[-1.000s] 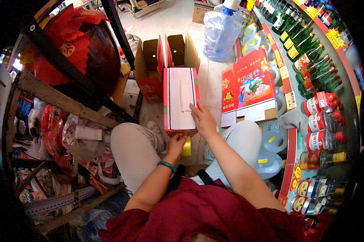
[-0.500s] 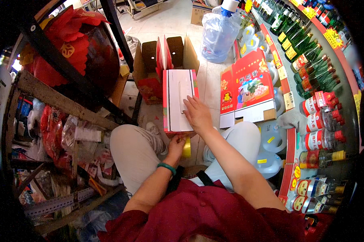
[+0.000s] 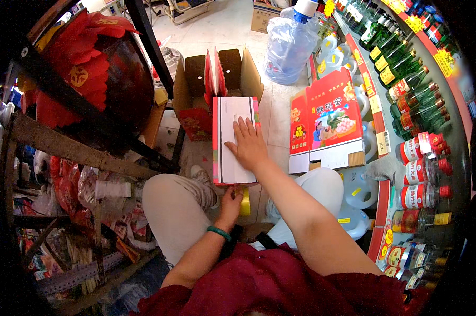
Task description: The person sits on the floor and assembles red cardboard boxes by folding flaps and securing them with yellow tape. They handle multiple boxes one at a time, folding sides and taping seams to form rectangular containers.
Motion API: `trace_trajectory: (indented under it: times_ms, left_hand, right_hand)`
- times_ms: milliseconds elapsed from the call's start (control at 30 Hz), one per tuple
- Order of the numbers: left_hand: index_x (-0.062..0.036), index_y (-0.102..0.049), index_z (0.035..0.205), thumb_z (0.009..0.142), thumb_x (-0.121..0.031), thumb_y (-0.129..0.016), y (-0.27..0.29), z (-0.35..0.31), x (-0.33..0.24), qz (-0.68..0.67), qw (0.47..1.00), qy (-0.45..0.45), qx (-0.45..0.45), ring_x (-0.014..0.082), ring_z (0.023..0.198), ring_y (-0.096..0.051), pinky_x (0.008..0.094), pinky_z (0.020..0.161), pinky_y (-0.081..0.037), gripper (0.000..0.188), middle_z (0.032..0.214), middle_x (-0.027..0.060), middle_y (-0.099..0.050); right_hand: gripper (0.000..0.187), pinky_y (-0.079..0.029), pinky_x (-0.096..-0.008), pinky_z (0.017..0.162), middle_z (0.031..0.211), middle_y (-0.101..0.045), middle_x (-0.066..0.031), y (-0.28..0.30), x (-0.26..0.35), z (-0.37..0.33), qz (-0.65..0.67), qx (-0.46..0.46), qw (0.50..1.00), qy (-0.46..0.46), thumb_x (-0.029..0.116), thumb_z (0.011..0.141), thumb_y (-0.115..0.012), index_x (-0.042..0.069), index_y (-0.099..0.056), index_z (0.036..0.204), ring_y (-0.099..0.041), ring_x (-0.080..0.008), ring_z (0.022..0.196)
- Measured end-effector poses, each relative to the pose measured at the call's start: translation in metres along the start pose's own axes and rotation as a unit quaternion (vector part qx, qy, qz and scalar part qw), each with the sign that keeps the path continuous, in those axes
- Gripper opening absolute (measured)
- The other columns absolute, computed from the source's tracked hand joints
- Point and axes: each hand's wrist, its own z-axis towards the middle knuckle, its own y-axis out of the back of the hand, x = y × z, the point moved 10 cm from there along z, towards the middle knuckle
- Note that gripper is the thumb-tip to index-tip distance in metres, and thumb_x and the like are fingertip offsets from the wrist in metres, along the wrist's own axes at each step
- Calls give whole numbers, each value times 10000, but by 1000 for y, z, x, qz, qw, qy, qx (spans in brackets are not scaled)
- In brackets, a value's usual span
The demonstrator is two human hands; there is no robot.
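Open carton point(image 3: 194, 124): at far edge of box point(image 3: 228, 163). Left hand point(image 3: 230, 203): fingers curled at box's near edge, by yellow piece point(image 3: 245, 204), perhaps tape; grip I cannot tell. Box: seemingly on floor point(image 3: 276, 124), base hidden. Right hand point(image 3: 247, 145): spread flat, grasping nothing; since shifted from top's right side to middle, steadying box, I judge.

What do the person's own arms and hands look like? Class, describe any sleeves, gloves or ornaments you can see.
The sleeves are short and dark red. The left hand wears no glove, and a smooth, dark green bangle circles the wrist. The right hand is ungloved too, with no bangle visible.
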Motion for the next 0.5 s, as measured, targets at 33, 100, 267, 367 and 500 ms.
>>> trace_trajectory:
  times_ms: [33,100,267,367,500]
  left_hand:
    - [-37,-571,1064,886,-163,-562,0,-2,3,-2,1000,27,5,154,865,-531,301,789,-445,218,951,38,-613]
    - [-57,-566,1044,893,-163,-559,-1,-7,10,-6,997,80,15,147,861,-518,292,788,-442,185,940,29,-598]
    - [-65,-570,1015,884,-148,-571,-2,-19,-7,-63,995,76,15,141,846,-526,279,772,-439,156,931,44,-593]
    - [-60,-565,1039,884,-144,-575,-4,-24,-22,-104,991,75,40,141,863,-532,276,781,-435,177,942,51,-596]
    - [-51,-554,1075,889,-163,-591,-7,-28,-33,-123,988,71,66,143,898,-533,276,808,-437,220,987,56,-593]
  right_hand:
    - [685,-119,-457,1122,1493,-220,-123,0,0,-1,-2,1,1000,-2,494,915,-389,40,-266,1414,-171,-276,1386]
    - [681,-117,-463,1120,1489,-230,-124,-2,0,-1,-8,-9,1000,0,495,915,-389,43,-276,1411,-170,-280,1386]
    - [678,-130,-468,1114,1478,-259,-125,4,2,-1,-16,-51,998,14,496,906,-410,43,-304,1399,-192,-289,1377]
    - [673,-139,-472,1110,1467,-284,-123,3,2,-3,-14,-57,998,9,491,899,-427,42,-325,1391,-212,-298,1368]
    - [659,-149,-479,1105,1450,-317,-125,9,-1,-2,5,-71,997,2,481,898,-437,40,-350,1379,-232,-310,1357]
